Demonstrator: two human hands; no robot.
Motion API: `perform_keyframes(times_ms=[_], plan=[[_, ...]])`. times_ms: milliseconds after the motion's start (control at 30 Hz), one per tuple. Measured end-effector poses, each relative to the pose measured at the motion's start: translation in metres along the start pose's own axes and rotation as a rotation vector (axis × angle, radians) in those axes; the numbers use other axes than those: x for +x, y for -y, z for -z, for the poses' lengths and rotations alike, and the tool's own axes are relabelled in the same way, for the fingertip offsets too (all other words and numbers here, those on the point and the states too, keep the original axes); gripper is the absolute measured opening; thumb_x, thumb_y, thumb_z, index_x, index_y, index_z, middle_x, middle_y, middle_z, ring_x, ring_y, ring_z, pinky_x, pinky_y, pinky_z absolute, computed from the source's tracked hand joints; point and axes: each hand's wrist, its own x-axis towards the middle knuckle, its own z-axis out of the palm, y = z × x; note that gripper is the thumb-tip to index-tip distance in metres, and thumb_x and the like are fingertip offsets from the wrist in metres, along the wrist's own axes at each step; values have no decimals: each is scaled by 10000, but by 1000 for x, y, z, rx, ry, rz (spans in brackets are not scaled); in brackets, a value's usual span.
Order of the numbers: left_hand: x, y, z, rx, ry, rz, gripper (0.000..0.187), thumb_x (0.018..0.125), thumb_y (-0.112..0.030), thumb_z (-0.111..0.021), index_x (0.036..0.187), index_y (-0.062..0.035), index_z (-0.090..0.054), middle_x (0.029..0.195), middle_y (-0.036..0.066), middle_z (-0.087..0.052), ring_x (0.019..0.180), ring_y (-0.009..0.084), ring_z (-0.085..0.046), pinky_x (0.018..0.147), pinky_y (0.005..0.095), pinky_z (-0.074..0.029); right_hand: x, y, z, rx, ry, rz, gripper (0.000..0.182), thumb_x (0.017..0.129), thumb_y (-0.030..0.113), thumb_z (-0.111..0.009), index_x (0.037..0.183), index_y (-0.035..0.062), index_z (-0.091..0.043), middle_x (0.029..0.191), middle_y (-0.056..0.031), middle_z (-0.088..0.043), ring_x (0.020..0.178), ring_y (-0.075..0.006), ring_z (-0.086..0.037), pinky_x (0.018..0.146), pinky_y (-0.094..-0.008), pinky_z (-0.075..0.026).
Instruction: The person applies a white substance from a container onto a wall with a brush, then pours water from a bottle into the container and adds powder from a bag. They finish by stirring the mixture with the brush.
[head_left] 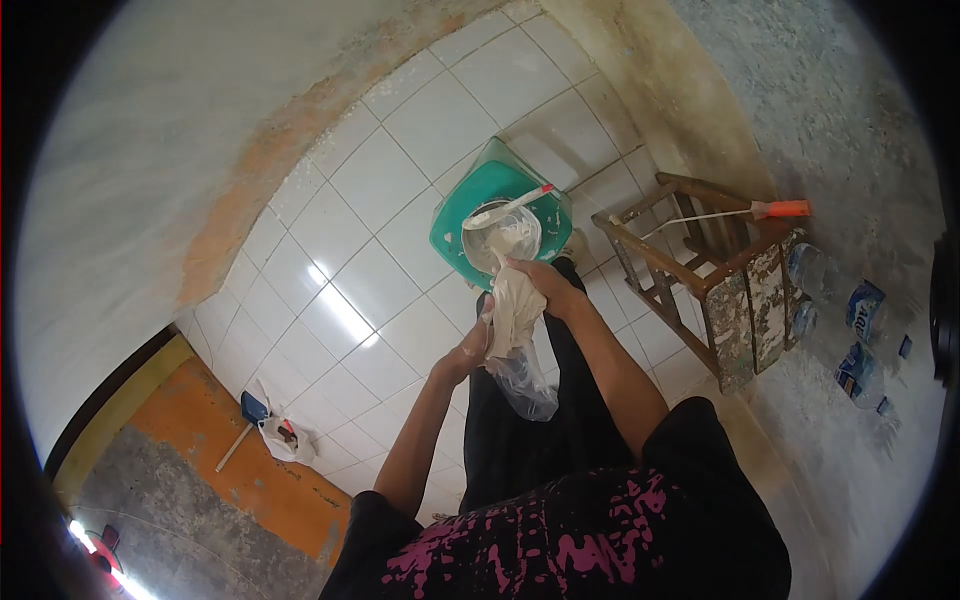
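Both of my hands are wrapped round a clear plastic bag (518,300) filled with cream-coloured paste. My right hand (545,285) grips its upper part near the mouth. Lower down, my left hand (472,345) closes on the other side, and the loose end of the plastic hangs below. The bag's mouth points into a round tub (530,250) that has pale paste inside. Under the tub is a green plastic stool (450,215) with paste spots on its top. Across the tub's rim lies a paste-coated tool (510,208) with a red end.
To the right stands a worn wooden step stool (735,290), with an orange-handled roller frame (780,209) resting over it. Several plastic water bottles (862,310) are beyond it. On the tiled floor (340,250) at left are a blue dustpan (254,406) and a white plastic bag (285,442).
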Motion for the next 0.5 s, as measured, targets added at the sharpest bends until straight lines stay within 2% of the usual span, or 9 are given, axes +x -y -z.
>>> perform_keyframes(times_ms=[67,100,167,200,267,300,367,500], plan=[[8,13,-3,41,-152,-44,972,876,-823,-168,1319,-32,-518,1148,108,-610,1054,208,-589,938,359,-459,0,0,1,-23,0,12,360,986,298,-547,1162,-13,-589,1032,-88,-655,897,-180,-658,798,-325,-542],[5,9,-5,39,-152,-43,972,876,-823,-168,1319,-32,-518,1148,108,-610,1054,208,-589,938,359,-459,2,-1,2,-44,1,24,358,983,298,-555,1155,-13,-598,1028,-87,-657,895,-180,-657,792,-323,-540],[-1,0,-8,310,-137,53,875,914,-775,-256,1179,-16,-602,986,69,-629,898,182,-596,834,340,-478,5,-5,3,-66,-10,38,359,979,300,-563,1153,-12,-601,1025,-87,-659,892,-179,-656,788,-321,-538],[-1,-1,-8,308,-137,52,875,914,-775,-256,1179,-16,-602,986,69,-629,898,182,-596,834,340,-478,4,-6,2,-86,-23,55,360,975,301,-570,1152,-10,-604,1023,-87,-660,888,-177,-655,784,-318,-536],[-2,-2,-8,354,-150,89,710,948,-670,-398,1069,-10,-631,862,32,-605,767,151,-563,727,317,-469,2,-6,1,-85,-32,45,355,974,301,-572,1145,-9,-607,1021,-86,-660,887,-177,-654,786,-317,-535],[-4,-3,-12,352,-149,88,710,948,-670,-398,1069,-10,-631,862,32,-605,767,151,-563,727,317,-469,1,-5,0,-82,-40,36,351,973,301,-574,1137,-7,-610,1020,-85,-660,886,-176,-654,787,-316,-534],[-7,-3,-20,247,-225,24,566,943,-545,-522,1046,-2,-641,834,34,-597,742,142,-558,692,303,-463,-3,-4,0,-89,-42,24,351,971,305,-578,1144,1,-601,1017,-77,-654,875,-168,-653,779,-313,-532],[-1,7,-12,279,-182,-29,486,904,-464,-608,1032,4,-648,823,30,-598,750,133,-560,685,301,-458,-5,-4,0,-95,-41,29,351,970,308,-584,1148,6,-592,1006,-68,-649,864,-160,-651,773,-312,-531]])
